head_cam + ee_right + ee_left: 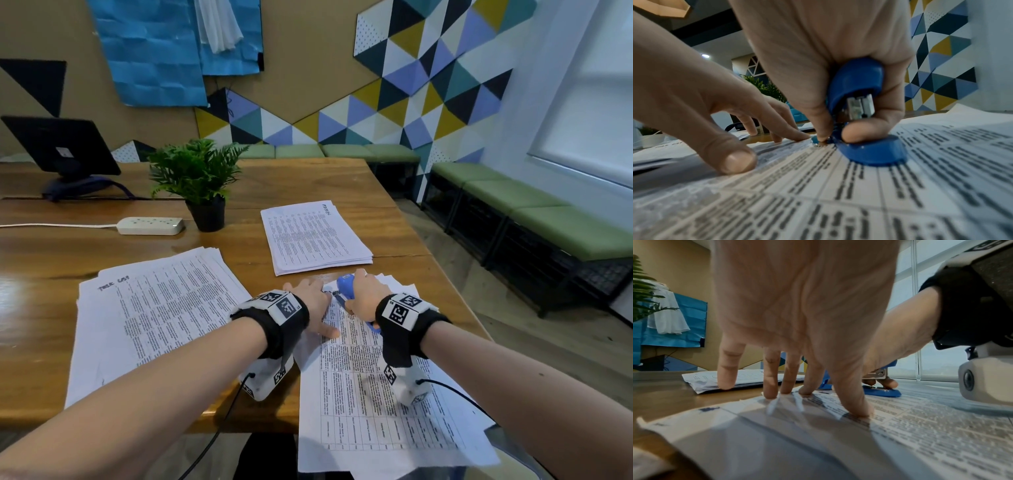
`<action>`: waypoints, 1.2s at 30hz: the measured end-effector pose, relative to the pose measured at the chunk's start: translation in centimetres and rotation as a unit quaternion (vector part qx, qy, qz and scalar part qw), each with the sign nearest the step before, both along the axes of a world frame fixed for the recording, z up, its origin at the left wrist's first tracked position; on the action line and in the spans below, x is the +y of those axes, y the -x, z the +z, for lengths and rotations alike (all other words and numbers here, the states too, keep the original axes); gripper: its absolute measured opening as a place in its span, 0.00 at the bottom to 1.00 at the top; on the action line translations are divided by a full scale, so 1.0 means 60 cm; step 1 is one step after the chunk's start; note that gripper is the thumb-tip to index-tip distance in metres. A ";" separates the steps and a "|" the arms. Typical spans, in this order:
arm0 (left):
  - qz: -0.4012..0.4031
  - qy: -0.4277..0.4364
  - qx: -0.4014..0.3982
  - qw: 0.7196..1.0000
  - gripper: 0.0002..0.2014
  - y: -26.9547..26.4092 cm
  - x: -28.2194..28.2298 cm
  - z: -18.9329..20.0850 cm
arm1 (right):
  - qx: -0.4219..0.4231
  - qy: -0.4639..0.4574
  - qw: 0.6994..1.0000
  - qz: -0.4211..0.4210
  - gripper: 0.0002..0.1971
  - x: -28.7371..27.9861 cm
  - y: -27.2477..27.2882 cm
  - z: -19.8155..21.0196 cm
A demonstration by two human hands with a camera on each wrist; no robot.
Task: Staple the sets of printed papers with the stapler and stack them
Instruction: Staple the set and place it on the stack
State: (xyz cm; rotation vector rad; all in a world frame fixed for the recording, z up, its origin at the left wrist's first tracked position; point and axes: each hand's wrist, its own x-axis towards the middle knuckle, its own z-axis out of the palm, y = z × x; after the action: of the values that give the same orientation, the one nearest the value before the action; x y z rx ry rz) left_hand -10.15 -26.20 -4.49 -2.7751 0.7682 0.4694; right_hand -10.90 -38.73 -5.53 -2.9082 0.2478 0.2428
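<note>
A set of printed papers (pixel 366 397) lies in front of me on the wooden table (pixel 308 178), hanging over its near edge. My right hand (pixel 364 291) grips a blue stapler (pixel 346 286) at the set's top left corner; its base (pixel 871 154) rests on the sheet. My left hand (pixel 313 303) presses straight fingers (pixel 851 400) flat on the same set (pixel 920 426) beside the stapler (pixel 881 391). A neat pile of papers (pixel 315 236) lies further back. A loose, fanned pile (pixel 154 308) lies to the left.
A potted fern (pixel 198 181) and a white power strip (pixel 150 226) stand behind the left pile. A black monitor (pixel 58 147) sits at the far left. Green benches (pixel 548 219) line the wall on the right, beyond the table's edge.
</note>
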 end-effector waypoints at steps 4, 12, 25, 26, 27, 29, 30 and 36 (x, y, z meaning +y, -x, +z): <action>0.007 0.010 -0.001 1.000 0.35 0.000 -0.002 -0.003 | 0.001 -0.003 1.000 -0.005 0.26 0.003 -0.016 0.003; 0.007 0.031 0.002 0.999 0.35 -0.004 0.003 -0.007 | 0.026 -0.030 0.999 0.031 0.26 0.000 -0.044 0.029; 0.240 0.457 0.110 0.849 0.18 -0.038 -0.008 0.042 | -0.054 -0.059 0.995 0.054 0.17 -0.031 -0.007 0.071; 0.267 0.501 0.165 0.806 0.16 -0.038 -0.011 0.044 | -0.066 -0.065 0.994 0.057 0.20 -0.031 -0.004 0.073; 0.283 0.527 0.211 0.773 0.16 -0.038 -0.013 0.044 | -0.076 -0.069 0.993 0.060 0.22 -0.031 -0.001 0.075; 0.291 0.556 0.270 0.730 0.13 -0.036 -0.013 0.041 | -0.087 -0.068 0.992 0.065 0.23 -0.031 0.004 0.078; 0.291 0.569 0.284 0.715 0.10 -0.035 -0.012 0.038 | -0.088 -0.067 0.992 0.067 0.23 -0.032 0.006 0.079; 0.314 0.596 0.300 0.676 0.05 -0.028 -0.013 0.022 | -0.082 -0.047 0.993 0.074 0.22 -0.036 0.015 0.071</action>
State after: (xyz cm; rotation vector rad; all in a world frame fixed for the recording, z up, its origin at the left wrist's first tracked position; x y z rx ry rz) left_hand -8.49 -26.97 -3.17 -4.1969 0.0472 1.5349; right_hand -11.83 -40.87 -1.28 -2.8341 -0.0058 0.0370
